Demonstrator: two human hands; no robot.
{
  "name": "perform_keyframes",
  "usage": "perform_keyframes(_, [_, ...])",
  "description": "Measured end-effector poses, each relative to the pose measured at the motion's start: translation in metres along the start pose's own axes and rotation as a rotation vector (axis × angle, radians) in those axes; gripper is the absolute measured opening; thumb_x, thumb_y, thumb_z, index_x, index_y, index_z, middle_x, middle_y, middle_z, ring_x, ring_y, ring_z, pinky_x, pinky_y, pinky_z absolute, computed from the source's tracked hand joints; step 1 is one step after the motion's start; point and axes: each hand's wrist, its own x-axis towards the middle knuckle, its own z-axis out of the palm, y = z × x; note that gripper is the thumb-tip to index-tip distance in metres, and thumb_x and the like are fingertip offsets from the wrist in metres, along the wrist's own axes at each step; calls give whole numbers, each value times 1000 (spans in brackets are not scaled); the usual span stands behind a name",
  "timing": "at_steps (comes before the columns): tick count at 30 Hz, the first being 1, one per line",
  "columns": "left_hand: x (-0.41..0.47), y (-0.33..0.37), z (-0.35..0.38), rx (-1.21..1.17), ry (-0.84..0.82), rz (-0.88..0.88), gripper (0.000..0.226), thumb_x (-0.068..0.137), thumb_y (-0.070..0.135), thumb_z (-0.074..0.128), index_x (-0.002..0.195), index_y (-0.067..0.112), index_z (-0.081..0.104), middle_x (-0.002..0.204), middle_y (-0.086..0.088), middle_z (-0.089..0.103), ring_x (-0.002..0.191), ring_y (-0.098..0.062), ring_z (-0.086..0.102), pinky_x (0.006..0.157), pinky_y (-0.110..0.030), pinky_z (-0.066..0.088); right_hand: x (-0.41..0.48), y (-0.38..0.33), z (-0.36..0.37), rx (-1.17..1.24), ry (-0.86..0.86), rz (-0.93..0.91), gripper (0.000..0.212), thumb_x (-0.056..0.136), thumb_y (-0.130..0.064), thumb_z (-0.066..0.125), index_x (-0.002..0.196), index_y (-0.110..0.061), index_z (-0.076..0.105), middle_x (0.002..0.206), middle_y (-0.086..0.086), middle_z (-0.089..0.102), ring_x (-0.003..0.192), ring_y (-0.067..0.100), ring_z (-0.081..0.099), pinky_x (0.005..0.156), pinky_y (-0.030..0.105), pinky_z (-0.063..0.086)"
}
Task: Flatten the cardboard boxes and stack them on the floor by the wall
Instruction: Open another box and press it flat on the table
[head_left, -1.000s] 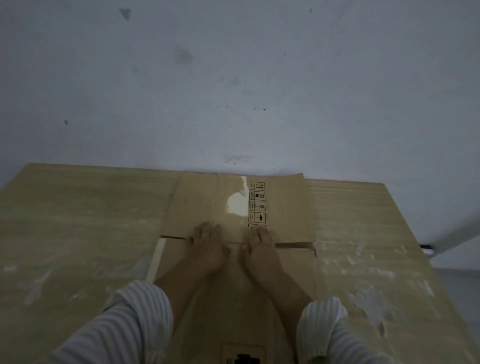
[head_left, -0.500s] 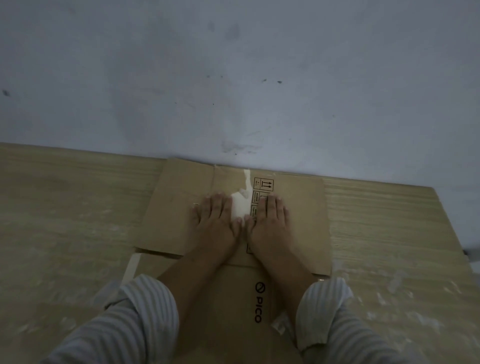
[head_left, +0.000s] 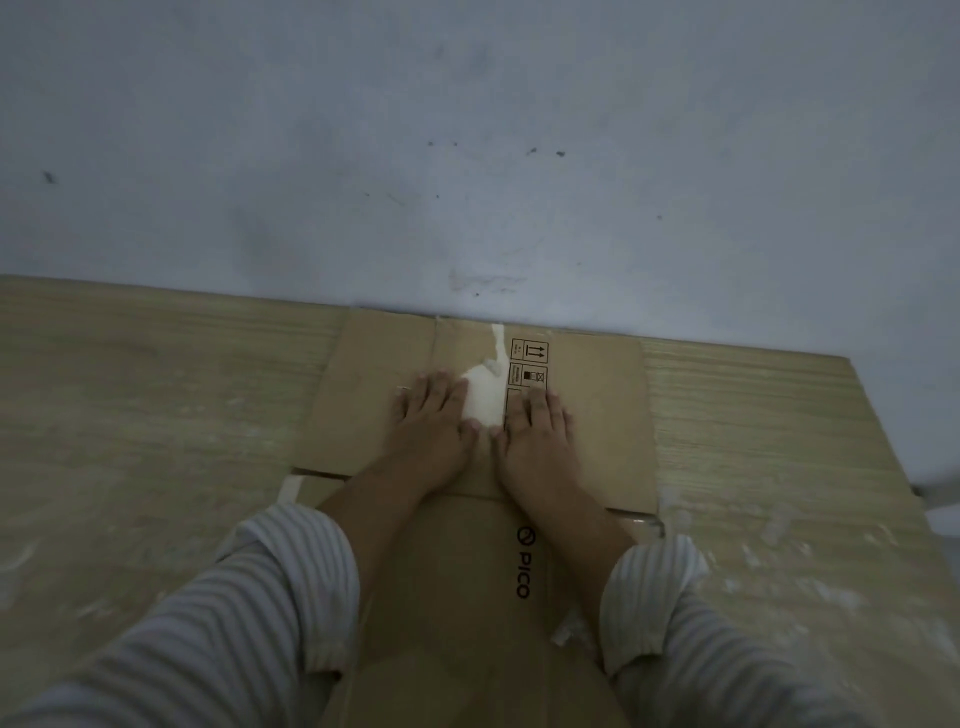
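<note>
A flattened brown cardboard box (head_left: 592, 410) lies on the wooden floor with its far edge against the wall. It carries handling symbols, a torn white patch and the word PICO. My left hand (head_left: 434, 426) presses flat on its far flap, fingers straight. My right hand (head_left: 537, 431) presses flat beside it, thumbs almost touching. Both forearms cover the box's middle, and its near end runs out of the frame's bottom.
The pale blue-grey wall (head_left: 467, 156) fills the upper half. Light wooden floor (head_left: 156, 405) spreads to the left and right, with white scuffs and paper scraps (head_left: 779, 525) on the right. The floor's right edge drops off near a grey bar (head_left: 935, 488).
Both hands slid forward from the flap's fold onto the far flap and now press it down. The view came closer to the box and the wall.
</note>
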Motion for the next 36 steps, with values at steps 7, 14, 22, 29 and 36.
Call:
perform_keyframes(7, [-92,-12,23,96,48,27,60,98,43,21,152,21,4,161,-2,1,148,-22,-4,117,-44,-3,-98,-38,21,-47,80,56,51,89,-36,56,132,-10,53,142,20,46,133,40,40,109,53,28])
perform_keyframes(14, [-109,-15,34,74,77,30,61,97,43,16,151,22,-2,161,0,-5,147,-19,-10,114,-40,-13,-110,-39,36,-146,149,62,53,89,-42,39,126,-11,59,135,18,55,126,36,50,102,52,38])
perform_keyframes(22, [-110,-14,19,29,-16,37,59,98,41,23,152,22,7,161,1,-1,148,-20,-7,116,-45,-8,-107,-34,32,-23,-32,61,59,97,-46,21,149,-17,17,160,11,3,147,29,-4,113,39,-11])
perform_keyframes(29, [-184,-20,29,3,-45,64,60,99,41,16,151,18,-4,161,-2,-10,146,-21,-15,117,-44,-10,-178,-54,43,7,-25,45,60,97,-45,20,149,-17,16,160,9,8,147,26,-1,115,38,-7])
perform_keyframes(36, [-214,-32,50,78,41,98,61,96,42,10,150,19,-6,160,0,-9,143,-18,-21,113,-40,-17,-218,-62,59,-85,63,25,62,96,-47,8,149,-15,15,159,9,12,147,26,1,113,37,-13])
